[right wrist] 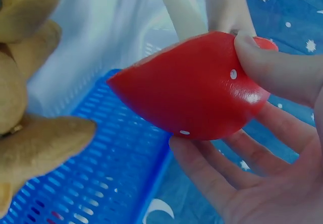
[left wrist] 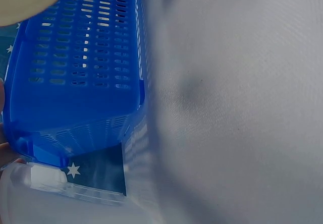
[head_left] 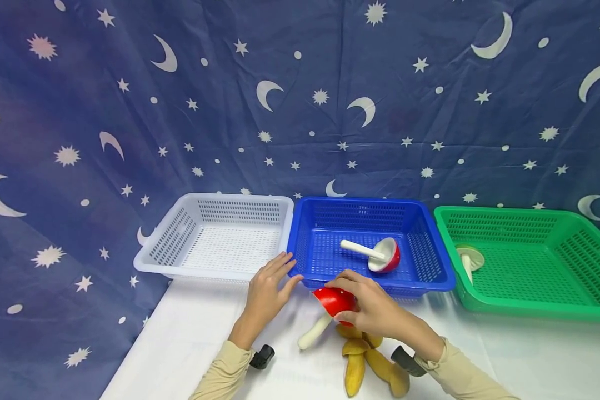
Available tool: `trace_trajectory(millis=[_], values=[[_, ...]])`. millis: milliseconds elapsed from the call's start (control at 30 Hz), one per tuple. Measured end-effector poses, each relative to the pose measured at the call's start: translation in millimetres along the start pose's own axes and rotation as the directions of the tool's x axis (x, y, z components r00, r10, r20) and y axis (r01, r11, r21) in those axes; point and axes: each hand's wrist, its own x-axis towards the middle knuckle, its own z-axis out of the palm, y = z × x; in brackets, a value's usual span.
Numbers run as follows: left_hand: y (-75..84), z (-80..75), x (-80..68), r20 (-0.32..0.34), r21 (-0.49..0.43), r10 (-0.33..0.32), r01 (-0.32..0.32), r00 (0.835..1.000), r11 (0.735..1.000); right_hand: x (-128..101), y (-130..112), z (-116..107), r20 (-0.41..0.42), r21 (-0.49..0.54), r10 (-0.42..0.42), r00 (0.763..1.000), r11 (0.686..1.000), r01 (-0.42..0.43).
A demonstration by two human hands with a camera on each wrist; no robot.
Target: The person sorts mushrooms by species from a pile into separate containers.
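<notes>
My right hand [head_left: 380,308] pinches the red, white-dotted cap of a toy mushroom [head_left: 335,301] between thumb and fingers. Its white stem points down and left, in front of the blue basket [head_left: 370,284]. In the right wrist view the cap [right wrist: 192,88] fills the middle, held by thumb and fingertips. My left hand [head_left: 266,294] rests with fairly straight fingers at the blue basket's front left corner, beside the white basket [head_left: 205,272]. Another red-capped mushroom [head_left: 391,258] lies inside the blue basket. Several yellow-brown mushrooms [head_left: 355,372] lie on the table below my right hand.
To the right stands a green basket [head_left: 540,304] with a pale mushroom [head_left: 470,261] at its left side. The three baskets stand in a row on a white cloth [head_left: 180,333]. Behind them hangs a blue curtain [head_left: 300,111] with moons and stars.
</notes>
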Motion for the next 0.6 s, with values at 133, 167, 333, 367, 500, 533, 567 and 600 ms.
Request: trace_trajectory(millis=[133, 167, 333, 367, 500, 533, 567, 600], values=[[-0.7, 0.1, -0.1, -0.004, 0.001, 0.002, -0.002, 1.000, 1.000, -2, -3, -10, -0.033, 0.007, 0.011, 0.999, 1.000, -0.010], [-1.0, 0.0, -0.3, -0.004, 0.002, 0.002, -0.002, 1.000, 1.000, -2, -4, -12, -0.042, 0.008, 0.012, 0.999, 1.000, -0.012], [-1.4, -0.4, -1.2, -0.006, 0.002, -0.001, 0.001, 1.000, 1.000, -3, -6, -24, -0.104, 0.016, 0.006, 0.995, 1.000, -0.004], [-1.2, -0.5, -1.3, -0.006, 0.002, -0.001, 0.001, 1.000, 1.000, -3, -6, -26, -0.117, 0.017, 0.008, 0.993, 1.000, -0.006], [-0.8, 0.0, -1.2, -0.005, 0.002, -0.001, 0.001, 1.000, 1.000, -2, -4, -35, -0.158, 0.026, 0.011, 0.987, 1.000, -0.007], [-0.6, 0.0, -1.0, -0.003, 0.002, -0.002, 0.002, 1.000, 1.000, -2, -4, -37, -0.167, 0.026, 0.011, 0.986, 1.000, -0.006], [-0.7, 0.1, -0.8, -0.002, 0.001, -0.001, 0.001, 1.000, 1.000, -2, -3, -38, -0.176, 0.029, 0.012, 0.984, 1.000, -0.006], [-0.8, 0.2, -0.5, 0.000, 0.001, -0.001, 0.001, 1.000, 1.000, -2, -2, -40, -0.186, 0.033, 0.006, 0.982, 0.999, 0.000]])
